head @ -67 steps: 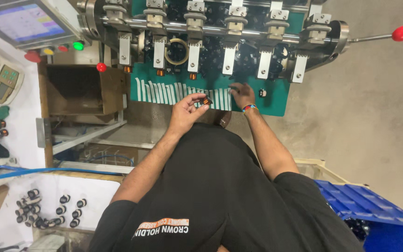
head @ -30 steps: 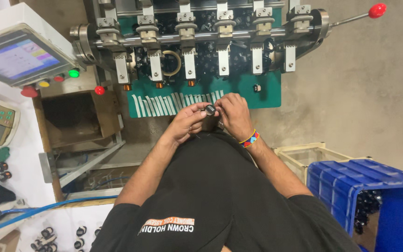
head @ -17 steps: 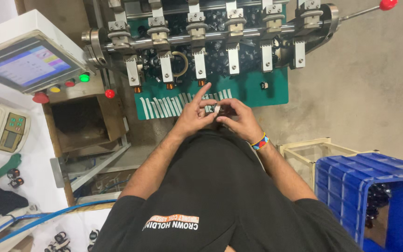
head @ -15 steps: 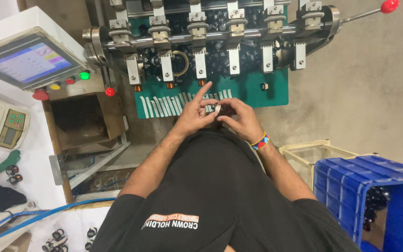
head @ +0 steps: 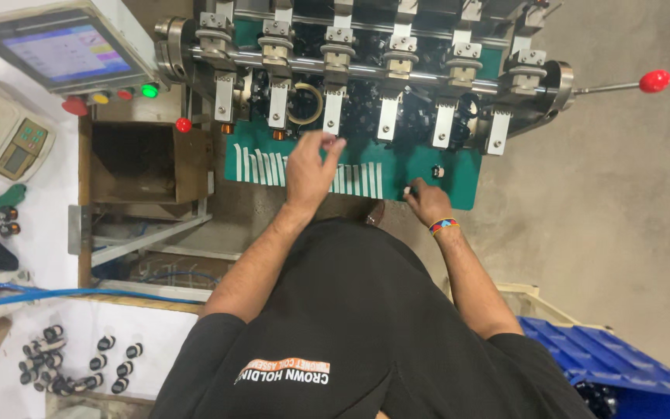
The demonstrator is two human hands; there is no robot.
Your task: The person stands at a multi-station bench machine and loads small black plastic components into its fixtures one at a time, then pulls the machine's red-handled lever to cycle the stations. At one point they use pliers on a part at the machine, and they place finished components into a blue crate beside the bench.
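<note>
My left hand [head: 310, 164] is raised over the green plate [head: 459, 182] of a winding machine. Its fingers are spread, just below a row of metal clamp heads [head: 333, 58], and I see nothing in them. My right hand [head: 426, 202], with a beaded band at the wrist, rests on the plate's right part with the fingers curled. A small dark piece sits at its fingertips; whether the hand grips it is hidden. A small round part [head: 437, 171] lies on the plate just above that hand. White strips [head: 261, 167] line the plate.
A lever with a red knob [head: 654, 81] sticks out to the right. At left are a control screen [head: 60, 50], coloured buttons [head: 149, 91], an open brown box [head: 133, 159], a small scale [head: 18, 147] and several black coils [head: 79, 372] on white. A blue crate [head: 622, 365] stands at lower right.
My hands were together over the plate on a small dark part. They have come apart: the left went up toward the clamp heads, the right moved right onto the plate.
</note>
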